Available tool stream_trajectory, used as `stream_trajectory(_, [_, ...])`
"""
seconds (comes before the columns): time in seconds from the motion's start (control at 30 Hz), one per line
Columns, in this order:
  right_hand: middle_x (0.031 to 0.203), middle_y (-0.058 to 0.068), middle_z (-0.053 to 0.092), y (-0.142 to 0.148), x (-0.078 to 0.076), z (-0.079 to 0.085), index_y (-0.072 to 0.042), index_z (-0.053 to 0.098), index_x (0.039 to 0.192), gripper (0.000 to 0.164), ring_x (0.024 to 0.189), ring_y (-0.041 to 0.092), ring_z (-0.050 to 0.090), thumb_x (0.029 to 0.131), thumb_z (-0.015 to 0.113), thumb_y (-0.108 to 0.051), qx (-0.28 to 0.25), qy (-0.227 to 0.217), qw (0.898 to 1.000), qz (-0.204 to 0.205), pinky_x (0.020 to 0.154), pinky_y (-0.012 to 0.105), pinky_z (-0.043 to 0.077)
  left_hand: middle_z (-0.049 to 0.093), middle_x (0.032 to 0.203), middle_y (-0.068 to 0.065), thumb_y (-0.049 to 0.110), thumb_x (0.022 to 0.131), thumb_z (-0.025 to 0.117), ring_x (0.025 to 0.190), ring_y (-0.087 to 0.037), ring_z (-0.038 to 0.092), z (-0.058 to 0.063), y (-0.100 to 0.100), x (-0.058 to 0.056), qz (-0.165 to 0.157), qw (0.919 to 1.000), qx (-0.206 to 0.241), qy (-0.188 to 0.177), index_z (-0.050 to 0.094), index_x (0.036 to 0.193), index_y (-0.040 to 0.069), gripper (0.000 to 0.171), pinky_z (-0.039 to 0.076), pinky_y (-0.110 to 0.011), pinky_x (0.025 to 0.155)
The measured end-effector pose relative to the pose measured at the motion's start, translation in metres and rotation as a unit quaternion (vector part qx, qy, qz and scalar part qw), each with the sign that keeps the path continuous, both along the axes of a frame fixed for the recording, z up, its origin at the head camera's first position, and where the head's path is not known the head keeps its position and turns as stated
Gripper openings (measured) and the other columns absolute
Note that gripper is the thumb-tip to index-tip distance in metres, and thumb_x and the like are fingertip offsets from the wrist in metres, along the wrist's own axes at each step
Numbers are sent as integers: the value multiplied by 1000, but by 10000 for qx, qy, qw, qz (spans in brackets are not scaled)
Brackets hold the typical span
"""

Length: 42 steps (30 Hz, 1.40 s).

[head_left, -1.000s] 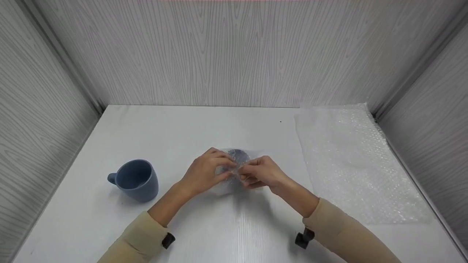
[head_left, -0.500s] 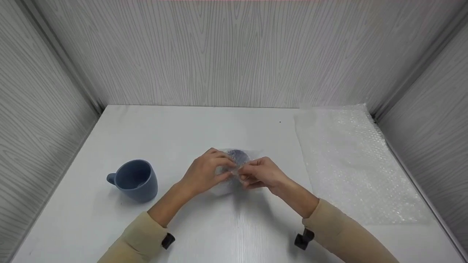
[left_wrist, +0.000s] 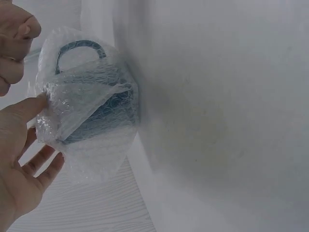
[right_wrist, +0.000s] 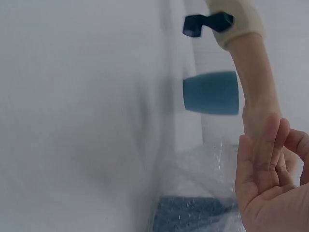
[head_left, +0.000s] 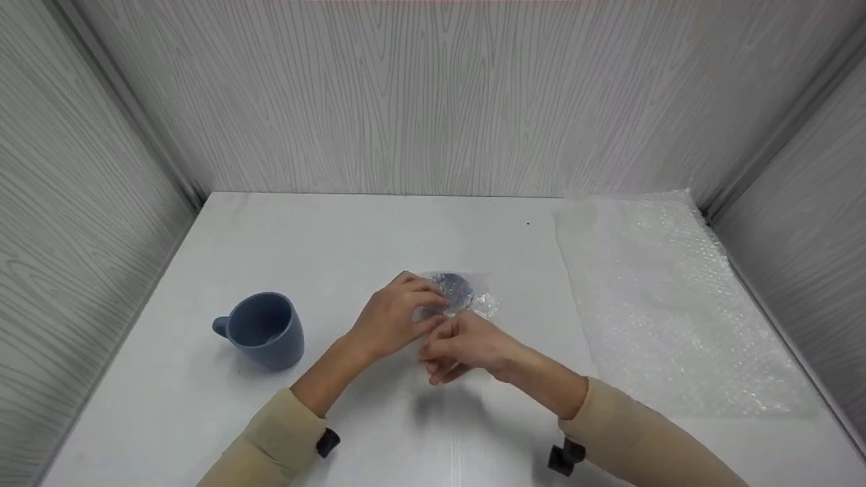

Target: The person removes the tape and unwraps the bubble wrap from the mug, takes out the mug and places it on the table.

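In the middle of the white table, the left hand grips the bubble-wrapped mug, maybe to stop the wrap popping loose; the right hand bends just beside it, and I cannot tell if it pinches anything

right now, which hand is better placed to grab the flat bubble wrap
Probably the right hand: it is nearer the flat bubble wrap, and nothing shows in its palm. The left hand holds the wrapped mug, thumb against its side.
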State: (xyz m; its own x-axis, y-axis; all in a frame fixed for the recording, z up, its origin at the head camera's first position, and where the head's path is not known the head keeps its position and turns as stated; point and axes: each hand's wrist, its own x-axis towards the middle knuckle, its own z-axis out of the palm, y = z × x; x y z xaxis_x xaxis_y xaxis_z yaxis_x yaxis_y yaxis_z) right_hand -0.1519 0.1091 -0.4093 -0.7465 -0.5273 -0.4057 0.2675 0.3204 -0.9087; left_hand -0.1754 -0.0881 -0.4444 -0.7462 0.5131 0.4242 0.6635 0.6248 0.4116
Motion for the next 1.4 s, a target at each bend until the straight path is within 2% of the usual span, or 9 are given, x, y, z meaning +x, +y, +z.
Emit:
stream_trajectory(0.2, [71,-3,73,13,-9,12,-2,80,95,20,62,9,72,96,74,-20,59,242,9994,-230,67,28,65,78,117,1,18,90,85,118,-21,65,-3,-4,2,64,9999,11,-129,83,109,16,19,60,-38,100])
stream_trajectory(0.33, [70,-4,73,20,-14,15,-1,81,96,23,61,10,72,95,76,-23,173,493,9983,-270,67,29,65,79,116,1,19,89,86,118,-21,66,-1,-7,4,128,9997,-39,-200,83,108,16,19,60,-39,101])
stream_trajectory(0.47, [71,-5,74,25,-17,14,4,80,101,30,62,10,73,94,78,-25,257,853,9955,-316,70,29,65,79,116,1,20,89,85,119,-21,67,3,-6,4,103,9996,-38,-253,83,110,16,20,59,-39,103])
stream_trajectory(0.67, [80,-4,77,31,-20,10,1,80,107,27,67,11,75,95,78,-23,142,1353,9903,-298,74,32,67,80,115,1,20,90,85,118,-21,67,4,-7,6,111,9994,31,-328,83,109,16,20,59,-39,103])
stream_trajectory(0.8, [88,2,79,35,-23,7,1,79,109,23,71,11,75,97,76,-18,-15,1901,9816,-190,75,30,66,80,115,1,19,90,85,118,-21,67,5,-8,6,110,9994,77,-329,83,108,16,19,58,-39,104])
stream_trajectory(0.93, [96,12,80,40,-25,4,-1,80,107,19,77,8,74,97,76,-16,12,2731,9620,-49,74,25,64,80,116,1,20,90,85,118,-21,68,5,-7,6,91,9993,101,-346,83,109,15,20,58,-39,105])
stream_trajectory(1.03, [96,13,79,43,-27,1,-6,82,104,15,82,7,72,96,78,-17,123,3324,9430,-8,71,23,62,80,117,1,19,89,85,118,-21,68,6,-7,6,66,9993,126,-339,83,109,15,20,58,-39,105])
stream_trajectory(1.17, [97,6,80,46,-30,-2,-14,83,102,9,88,9,70,95,80,-18,315,4076,9126,41,71,25,59,80,117,0,18,88,86,118,-22,68,5,-7,5,55,9993,132,-341,83,109,14,21,58,-39,105])
stream_trajectory(1.4, [101,-3,79,52,-35,-11,-19,83,101,9,100,18,71,93,82,-18,826,5155,8526,229,86,35,58,80,117,0,18,88,86,119,-22,68,5,-7,5,78,9993,123,-339,82,108,14,21,58,-39,106])
